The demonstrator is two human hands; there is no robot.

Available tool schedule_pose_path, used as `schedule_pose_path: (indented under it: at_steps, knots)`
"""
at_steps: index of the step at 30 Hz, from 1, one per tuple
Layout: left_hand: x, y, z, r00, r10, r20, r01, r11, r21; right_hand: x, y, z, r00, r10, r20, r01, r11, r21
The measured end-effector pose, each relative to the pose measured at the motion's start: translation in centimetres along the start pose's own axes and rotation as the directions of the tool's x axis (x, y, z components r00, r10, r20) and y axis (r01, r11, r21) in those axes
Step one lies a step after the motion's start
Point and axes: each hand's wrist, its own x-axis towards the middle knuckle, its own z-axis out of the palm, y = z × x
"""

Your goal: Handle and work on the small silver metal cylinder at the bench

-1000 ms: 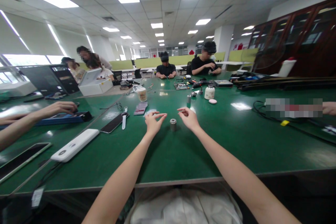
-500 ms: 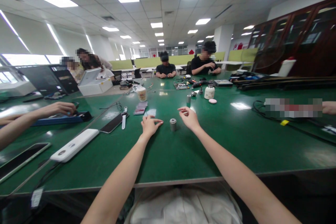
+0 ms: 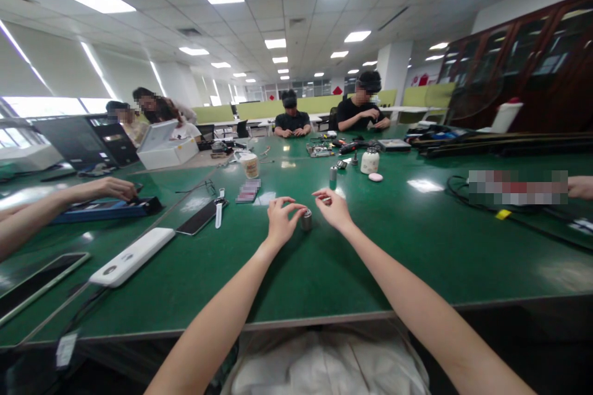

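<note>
A short silver metal cylinder stands on the green table in front of me. My left hand has thumb and forefinger at its top edge, one fingertip to the near side and one behind. Just to the right of the cylinder, my right hand hovers with its fingers curled in; a small dark spot shows between them, too small to name. Farther back stands a second, slimmer metal cylinder. A white jar sits beyond my right hand, its pink lid lying in front of it.
Left of my hands lie a white watch, a dark phone and a white power bank. A paper cup stands behind. A co-worker's hand works over a blue tray at left. Cables lie at right.
My left hand has moved right, from beside the metal cylinder to its top. The cylinder has shifted very slightly right. My right hand has hardly moved.
</note>
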Motion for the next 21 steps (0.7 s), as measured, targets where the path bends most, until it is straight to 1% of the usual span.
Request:
schedule_pose_path:
  at_steps: [5, 9, 11, 14, 17, 19, 21]
  knots:
    - [0.1, 0.1, 0.1, 0.999, 0.007, -0.053, -0.007, 1.000, -0.002, 0.0, 0.1, 0.1, 1.000, -0.015, 0.007, 0.015, 1.000, -0.013]
    - [0.0, 0.1, 0.3, 1.000, 0.026, -0.006, -0.026, 1.000, 0.009, 0.0, 0.2, 0.1, 1.000, -0.023, 0.012, 0.024, 1.000, -0.015]
    - [0.0, 0.1, 0.4, 0.999, 0.034, -0.010, -0.034, 0.999, 0.015, 0.0, 0.3, 0.1, 0.999, -0.039, 0.021, 0.039, 0.999, 0.001]
    - [0.0, 0.0, 0.2, 0.997, 0.040, -0.066, -0.039, 0.999, 0.016, -0.1, 0.3, 0.2, 0.994, -0.084, 0.071, 0.080, 0.995, 0.051]
    - [0.1, -0.2, -0.3, 0.991, 0.011, -0.131, -0.011, 1.000, -0.003, -0.6, 0.1, 0.4, 0.974, -0.166, 0.156, 0.157, 0.985, 0.074]
    - [0.2, -0.4, -0.5, 0.988, -0.002, -0.152, -0.001, 1.000, -0.018, -1.0, -0.1, 0.5, 0.958, -0.210, 0.195, 0.203, 0.978, 0.057]
    - [0.2, -0.7, -0.7, 0.988, -0.006, -0.152, 0.002, 1.000, -0.028, -1.1, -0.3, 0.7, 0.952, -0.226, 0.207, 0.220, 0.974, 0.051]
